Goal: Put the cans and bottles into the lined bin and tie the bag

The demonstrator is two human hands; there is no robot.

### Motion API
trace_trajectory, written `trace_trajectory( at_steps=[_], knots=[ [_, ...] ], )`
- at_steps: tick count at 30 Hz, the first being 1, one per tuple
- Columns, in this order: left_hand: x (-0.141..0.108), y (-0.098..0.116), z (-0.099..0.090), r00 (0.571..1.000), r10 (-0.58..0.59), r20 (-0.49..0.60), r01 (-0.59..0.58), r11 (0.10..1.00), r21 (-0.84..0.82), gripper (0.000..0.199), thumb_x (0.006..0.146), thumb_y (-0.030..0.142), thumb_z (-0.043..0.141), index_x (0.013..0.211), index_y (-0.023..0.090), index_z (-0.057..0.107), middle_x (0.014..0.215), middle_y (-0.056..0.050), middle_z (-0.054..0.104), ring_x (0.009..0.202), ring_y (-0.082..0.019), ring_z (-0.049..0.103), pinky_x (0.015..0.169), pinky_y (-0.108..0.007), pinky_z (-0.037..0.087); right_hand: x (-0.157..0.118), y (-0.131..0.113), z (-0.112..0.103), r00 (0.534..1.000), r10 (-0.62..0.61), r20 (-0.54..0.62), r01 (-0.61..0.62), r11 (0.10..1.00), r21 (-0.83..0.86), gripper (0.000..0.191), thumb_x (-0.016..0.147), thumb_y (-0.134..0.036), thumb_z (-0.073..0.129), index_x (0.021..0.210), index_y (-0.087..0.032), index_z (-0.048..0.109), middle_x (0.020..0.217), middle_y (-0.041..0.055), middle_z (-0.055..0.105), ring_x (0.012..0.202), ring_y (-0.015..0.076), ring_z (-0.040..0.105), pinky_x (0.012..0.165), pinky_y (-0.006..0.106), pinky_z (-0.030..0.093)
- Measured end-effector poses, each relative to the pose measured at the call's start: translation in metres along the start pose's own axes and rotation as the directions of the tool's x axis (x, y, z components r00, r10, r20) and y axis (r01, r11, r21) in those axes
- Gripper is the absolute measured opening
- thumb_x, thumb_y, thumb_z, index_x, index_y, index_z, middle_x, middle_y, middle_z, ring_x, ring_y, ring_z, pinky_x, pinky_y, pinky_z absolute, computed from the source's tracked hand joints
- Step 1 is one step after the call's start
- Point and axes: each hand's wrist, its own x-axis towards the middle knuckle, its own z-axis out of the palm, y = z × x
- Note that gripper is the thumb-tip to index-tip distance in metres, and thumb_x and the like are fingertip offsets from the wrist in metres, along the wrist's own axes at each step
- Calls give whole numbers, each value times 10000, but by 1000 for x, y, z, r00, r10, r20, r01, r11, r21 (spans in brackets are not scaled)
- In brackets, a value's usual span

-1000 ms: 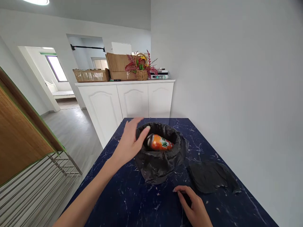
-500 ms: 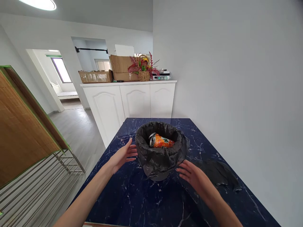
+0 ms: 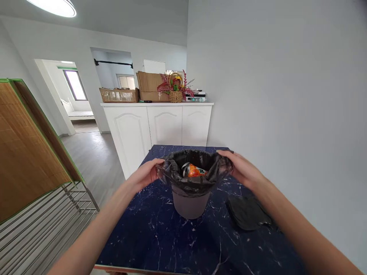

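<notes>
Raised up bin point(image 3: 190, 207): bag point(image 3: 195, 188); your left hand point(image 3: 147, 173), right hand point(image 3: 241, 168) pinch its edge closed-fingered (can point(image 3: 194, 170) inside); loosening, apparently; pull evenly.

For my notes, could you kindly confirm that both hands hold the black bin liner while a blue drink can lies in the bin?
Not quite: the head view shows the drink can in the bin is orange, not blue; left hand and right hand do hold the bin liner.

- Illumination: bright; ceiling lamp point(image 3: 54, 5) and distant window point(image 3: 75, 84) overexposed to white.
- Glare: pale sheen on the grey floor point(image 3: 99, 148).
- Shading: right-hand wall point(image 3: 275, 95) darkens toward the upper corner.
- Optics: wide-angle stretching at edges; black liner point(image 3: 196, 186) slightly motion-blurred.
</notes>
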Motion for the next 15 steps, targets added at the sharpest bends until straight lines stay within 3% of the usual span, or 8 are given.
trace_trajectory(
  at_steps=[4,9,15],
  knots=[
    [7,23,9,996,59,-65,-64,995,-81,131,853,281,785,842,154,755,846,-52,788,716,-167,698,698,-280,589,27,-29,8,999,-47,3,47,998,47,192,938,-212,746,757,-187,689,677,24,752,550,147,679,584,250,599],
    [15,39,27,981,149,-122,-166,975,-145,88,854,232,749,835,146,746,828,-60,796,707,-169,710,703,-277,587,51,-52,11,998,-55,-14,56,993,100,225,982,-193,672,759,-201,636,656,50,745,550,177,706,608,272,627],
    [33,55,42,949,252,-187,-289,935,-208,130,858,168,694,733,148,666,671,-31,716,597,-142,664,636,-258,564,62,-70,12,997,-79,-27,82,986,145,251,1023,-189,541,789,-194,629,654,76,744,537,201,703,566,298,621]
  ],
)
